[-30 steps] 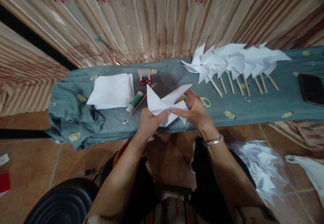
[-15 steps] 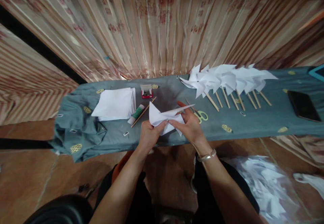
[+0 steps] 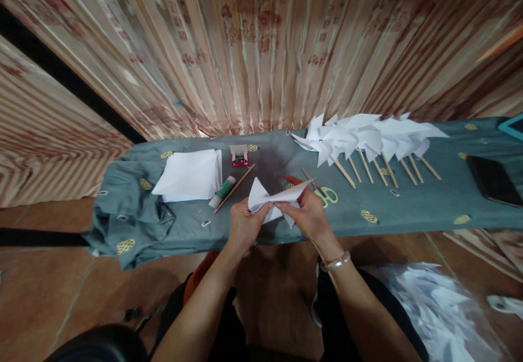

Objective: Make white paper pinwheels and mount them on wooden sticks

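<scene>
Between my two hands is a white paper pinwheel, its corners folded in toward the middle, held just over the near edge of the cloth. My left hand grips its left side, thumb pressed at the centre. From the right, my right hand pinches the paper, thumb also at the centre and fingers behind it. A wooden stick and a glue stick lie left of the paper. Green-handled scissors rest just beyond my right hand, partly hidden by it.
A stack of white paper lies at left, with a small red box of pins beside it. Several finished pinwheels on sticks lie at back right. A phone is far right. Below, a plastic bag holds white paper pieces.
The view has tilted slightly, so the table sits a little lower. Both thumbs stay at the paper's centre, and the paper is squeezed a bit narrower.
</scene>
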`<action>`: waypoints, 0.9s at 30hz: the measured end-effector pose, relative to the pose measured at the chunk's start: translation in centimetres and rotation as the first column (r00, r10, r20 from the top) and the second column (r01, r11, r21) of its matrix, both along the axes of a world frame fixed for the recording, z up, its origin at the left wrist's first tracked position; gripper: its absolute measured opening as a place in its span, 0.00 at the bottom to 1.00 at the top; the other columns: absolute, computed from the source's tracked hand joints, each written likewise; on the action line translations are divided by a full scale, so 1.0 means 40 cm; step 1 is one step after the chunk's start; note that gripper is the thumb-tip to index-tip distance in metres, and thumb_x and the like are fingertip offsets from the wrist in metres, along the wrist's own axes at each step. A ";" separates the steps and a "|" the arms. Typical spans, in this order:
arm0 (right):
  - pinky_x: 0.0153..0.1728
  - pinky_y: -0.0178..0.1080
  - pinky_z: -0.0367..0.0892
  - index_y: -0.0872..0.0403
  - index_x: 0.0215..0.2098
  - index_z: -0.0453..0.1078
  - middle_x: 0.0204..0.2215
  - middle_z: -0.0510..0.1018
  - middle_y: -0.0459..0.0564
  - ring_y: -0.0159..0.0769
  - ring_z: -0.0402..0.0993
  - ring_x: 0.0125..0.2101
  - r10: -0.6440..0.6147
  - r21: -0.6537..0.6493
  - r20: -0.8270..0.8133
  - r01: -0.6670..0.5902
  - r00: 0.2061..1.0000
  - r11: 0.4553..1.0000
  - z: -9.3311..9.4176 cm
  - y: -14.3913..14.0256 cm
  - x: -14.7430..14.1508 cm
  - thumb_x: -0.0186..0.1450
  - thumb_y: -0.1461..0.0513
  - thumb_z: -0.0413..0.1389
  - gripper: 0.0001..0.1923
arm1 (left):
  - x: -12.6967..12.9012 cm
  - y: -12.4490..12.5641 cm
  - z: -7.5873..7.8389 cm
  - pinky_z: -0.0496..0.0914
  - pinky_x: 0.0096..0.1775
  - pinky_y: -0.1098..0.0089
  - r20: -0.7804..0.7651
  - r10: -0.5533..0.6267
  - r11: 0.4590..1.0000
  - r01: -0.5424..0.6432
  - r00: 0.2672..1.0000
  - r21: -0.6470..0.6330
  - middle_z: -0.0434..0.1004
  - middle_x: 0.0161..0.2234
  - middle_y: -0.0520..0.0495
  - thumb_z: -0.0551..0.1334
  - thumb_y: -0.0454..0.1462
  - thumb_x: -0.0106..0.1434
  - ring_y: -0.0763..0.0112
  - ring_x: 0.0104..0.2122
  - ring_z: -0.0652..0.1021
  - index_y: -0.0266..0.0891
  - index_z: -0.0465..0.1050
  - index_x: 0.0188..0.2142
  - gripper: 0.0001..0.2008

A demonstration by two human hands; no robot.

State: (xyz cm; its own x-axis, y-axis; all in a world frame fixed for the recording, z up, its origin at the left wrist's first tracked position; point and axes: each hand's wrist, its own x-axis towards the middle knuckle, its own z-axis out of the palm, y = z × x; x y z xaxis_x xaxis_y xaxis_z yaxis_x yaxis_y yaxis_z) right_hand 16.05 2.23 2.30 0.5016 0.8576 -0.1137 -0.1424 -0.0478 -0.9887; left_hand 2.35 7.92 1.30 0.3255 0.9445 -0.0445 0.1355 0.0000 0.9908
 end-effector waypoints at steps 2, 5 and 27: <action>0.34 0.41 0.75 0.56 0.51 0.65 0.31 0.81 0.47 0.41 0.79 0.32 -0.013 -0.015 0.009 0.013 1.000 1.000 0.000 0.001 0.000 0.44 0.57 0.68 0.38 | 0.001 -0.001 0.007 0.68 0.29 0.71 -0.017 -0.003 1.000 0.003 1.000 0.020 0.81 0.26 0.48 0.67 0.43 0.50 0.68 0.25 0.76 0.34 0.81 0.29 0.13; 0.33 0.41 0.74 0.56 0.50 0.67 0.29 0.80 0.46 0.40 0.77 0.30 -0.031 -0.030 0.034 0.032 0.999 0.999 -0.001 0.002 0.000 0.43 0.57 0.68 0.37 | 0.001 -0.003 0.018 0.68 0.29 0.71 -0.041 0.001 0.999 0.001 0.999 0.048 0.81 0.26 0.48 0.67 0.41 0.51 0.68 0.25 0.76 0.34 0.81 0.29 0.11; 0.35 0.41 0.75 0.55 0.47 0.69 0.30 0.81 0.47 0.40 0.78 0.32 -0.034 -0.026 0.065 0.036 0.997 0.999 -0.001 0.000 -0.004 0.45 0.57 0.66 0.32 | 0.002 -0.001 0.036 0.68 0.28 0.73 -0.099 -0.020 0.988 0.035 0.995 0.150 0.80 0.24 0.49 0.64 0.39 0.52 0.70 0.24 0.76 0.36 0.80 0.26 0.08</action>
